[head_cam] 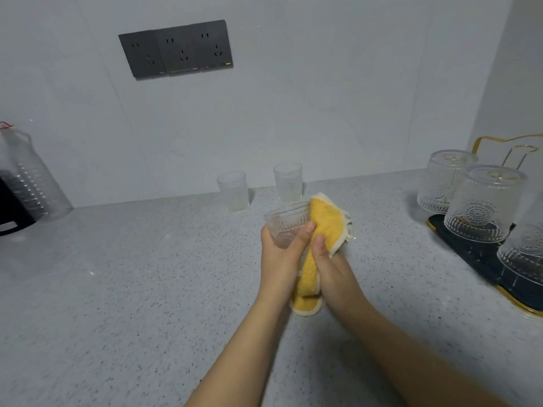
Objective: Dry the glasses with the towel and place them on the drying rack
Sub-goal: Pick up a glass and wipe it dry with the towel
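My left hand (pixel 280 257) grips a clear patterned glass (pixel 286 223) above the counter, its mouth tilted up and to the right. My right hand (pixel 329 262) holds a yellow towel (pixel 324 227) with a cream edge, pressed against the glass's right side and hanging down between my wrists. Two plain glasses (pixel 233 190) (pixel 288 181) stand upright near the wall behind my hands. At the right, a dark drying rack (pixel 473 255) with a gold rim and gold posts carries three patterned glasses upside down (pixel 446 180) (pixel 482 204) (pixel 526 248).
The speckled grey countertop (pixel 147 274) runs from the wall to the front edge. A clear plastic jug (pixel 28 177) and a black object (pixel 11 207) sit at the far left. A dark socket panel (pixel 176 48) is on the wall.
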The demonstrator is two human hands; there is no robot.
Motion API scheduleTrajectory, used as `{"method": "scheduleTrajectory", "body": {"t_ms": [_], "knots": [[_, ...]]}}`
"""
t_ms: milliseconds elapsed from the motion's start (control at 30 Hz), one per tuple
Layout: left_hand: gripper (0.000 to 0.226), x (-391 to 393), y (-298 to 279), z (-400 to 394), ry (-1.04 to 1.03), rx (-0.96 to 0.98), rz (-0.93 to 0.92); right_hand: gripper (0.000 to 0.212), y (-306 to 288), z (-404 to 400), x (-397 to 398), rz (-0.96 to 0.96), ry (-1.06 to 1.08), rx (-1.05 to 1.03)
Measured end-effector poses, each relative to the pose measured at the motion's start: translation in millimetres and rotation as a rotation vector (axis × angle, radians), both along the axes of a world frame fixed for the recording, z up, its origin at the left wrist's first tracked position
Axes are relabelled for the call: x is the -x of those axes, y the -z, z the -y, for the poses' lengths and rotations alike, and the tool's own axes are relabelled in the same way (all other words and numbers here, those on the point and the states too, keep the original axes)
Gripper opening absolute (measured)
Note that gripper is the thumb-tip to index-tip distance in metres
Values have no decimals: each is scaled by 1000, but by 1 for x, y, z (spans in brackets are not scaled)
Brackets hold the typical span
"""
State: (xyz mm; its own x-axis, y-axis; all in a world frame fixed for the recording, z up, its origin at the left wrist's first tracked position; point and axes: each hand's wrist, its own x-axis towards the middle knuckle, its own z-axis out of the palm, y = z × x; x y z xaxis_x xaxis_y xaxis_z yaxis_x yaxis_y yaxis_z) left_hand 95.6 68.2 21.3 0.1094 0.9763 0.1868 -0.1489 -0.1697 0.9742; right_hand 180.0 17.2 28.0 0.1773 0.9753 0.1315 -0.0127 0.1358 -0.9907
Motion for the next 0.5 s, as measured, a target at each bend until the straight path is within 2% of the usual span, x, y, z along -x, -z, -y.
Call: {"method": "scheduleTrajectory", "body": {"t_ms": [33,133,267,367,433,500], "knots": [[73,1,0,0,7,13,33,30,2,-2,-1,20,-1,-23],[75,-1,3,3,93,42,82,33,-6,-8,-9,-186,72,71],[68,-5,7,1,140,48,37,44,-8,-11,-19,-295,94,149],[60,-3,3,0,82,30,-43,48,-1,-12,-17,-247,61,102],[49,-1,0,3,47,22,-14,43,4,-10,-13,-151,59,29],[57,-1,2,3,40,21,5,38,8,-7,-5,-6,36,-80]]}}
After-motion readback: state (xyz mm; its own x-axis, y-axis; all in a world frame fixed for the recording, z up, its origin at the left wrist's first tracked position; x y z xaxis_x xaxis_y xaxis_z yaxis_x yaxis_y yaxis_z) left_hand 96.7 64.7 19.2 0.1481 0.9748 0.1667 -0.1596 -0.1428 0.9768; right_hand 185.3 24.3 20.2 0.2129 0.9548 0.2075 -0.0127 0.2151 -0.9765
